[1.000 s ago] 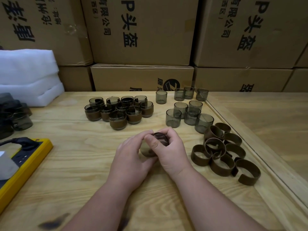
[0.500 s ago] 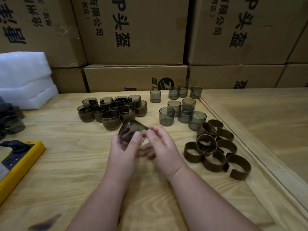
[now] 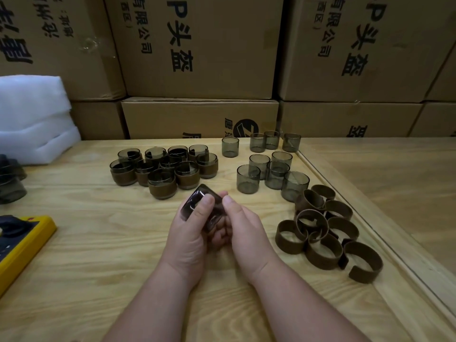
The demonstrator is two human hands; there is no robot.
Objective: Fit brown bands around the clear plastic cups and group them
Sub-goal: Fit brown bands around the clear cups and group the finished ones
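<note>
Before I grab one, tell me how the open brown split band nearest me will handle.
The open brown split band will probably flex and spread when squeezed, since its ring is cut with a wide gap. It looks thin-walled, so likely light. Standing on its edge on the wooden table, it should slide rather than roll if pushed.

Your two bare forearms reach forward side by side, and your hands meet above the wooden desk (image 3: 74, 243). Your left hand (image 3: 191, 233) curls around a smoky clear plastic cup (image 3: 197, 202), thumb on top. Your right hand (image 3: 243, 227) sits just beside it, fingers bent, thumb tip touching the cup.
</note>
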